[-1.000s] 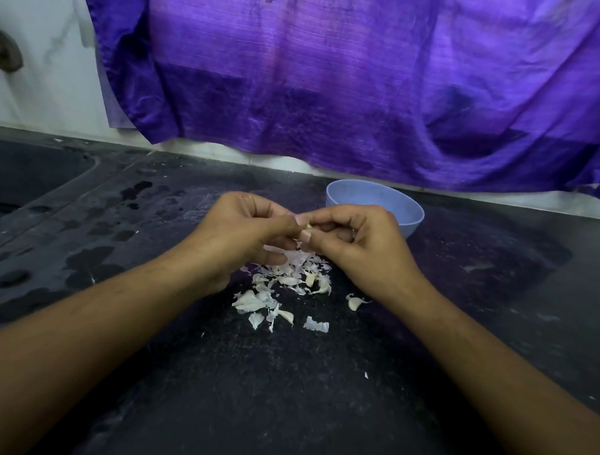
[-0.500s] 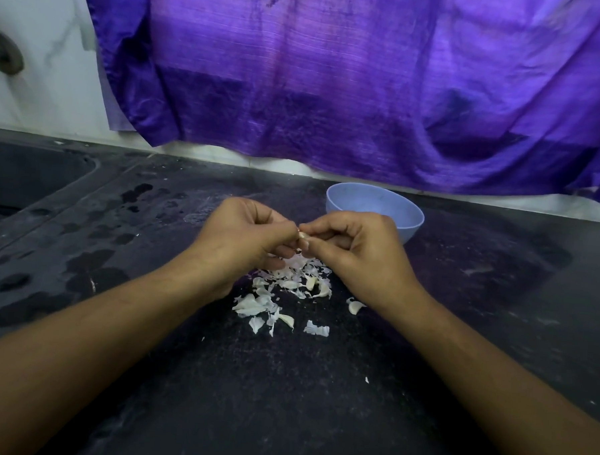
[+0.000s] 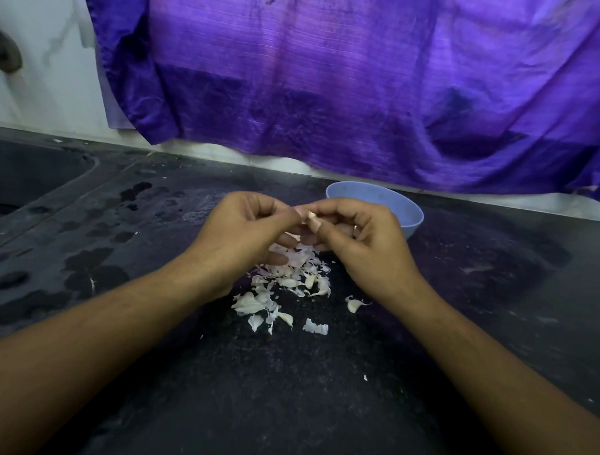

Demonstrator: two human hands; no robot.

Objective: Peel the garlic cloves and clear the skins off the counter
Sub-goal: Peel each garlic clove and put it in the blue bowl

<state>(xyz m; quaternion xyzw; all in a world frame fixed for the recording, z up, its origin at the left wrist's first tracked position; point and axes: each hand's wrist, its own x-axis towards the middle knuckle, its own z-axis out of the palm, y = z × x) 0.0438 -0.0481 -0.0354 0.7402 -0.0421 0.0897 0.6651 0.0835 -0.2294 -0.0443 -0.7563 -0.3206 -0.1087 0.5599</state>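
Two hands rise a touch, left hand (image 3: 246, 235) and right hand (image 3: 367, 241) fingers (image 3: 338, 208) pinching the garlic clove (image 3: 312, 217), pale tip now exposed; skins (image 3: 288, 282) still litter the surface (image 3: 316, 419).

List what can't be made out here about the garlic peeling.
In the head view:
garlic clove: mostly covered by fingertips of left hand and right hand; remaining skin unclear.
blue bowl: right hand hides its bottom; contents unknown.
skins: far part of pile under the hands.
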